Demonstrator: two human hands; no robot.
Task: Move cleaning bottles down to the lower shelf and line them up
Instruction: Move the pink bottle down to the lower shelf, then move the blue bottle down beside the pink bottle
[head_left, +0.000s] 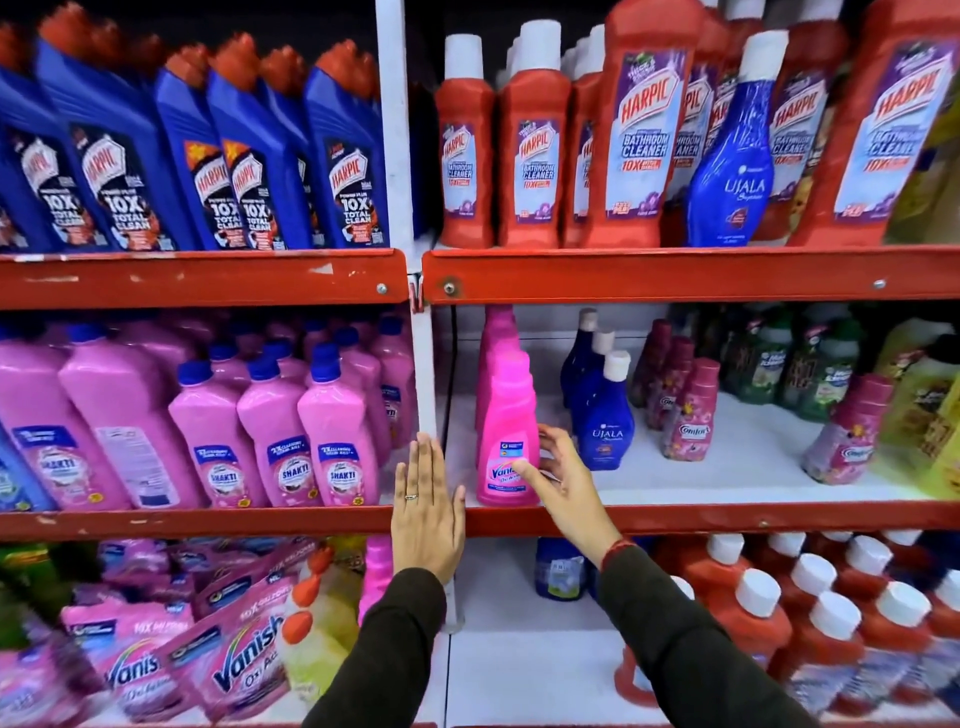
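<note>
Vanish bottle (508, 431), bright pink rigid plastic, is stood upright at the front of the middle shelf (675, 517), just right of frame centre. It is judged moderately heavy, smooth, slippery. The right hand (558, 475) is spread, fingertips touching its label; the left hand (426, 512) is held flat, fingers together, empty. The waisted body is best gripped.

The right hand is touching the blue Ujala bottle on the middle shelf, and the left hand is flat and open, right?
Not quite. In the head view the right hand is touching the pink Vanish bottle, not the blue Ujala bottle beside it. The rest holds: it is on the middle shelf, and the left hand is flat and open.
</note>
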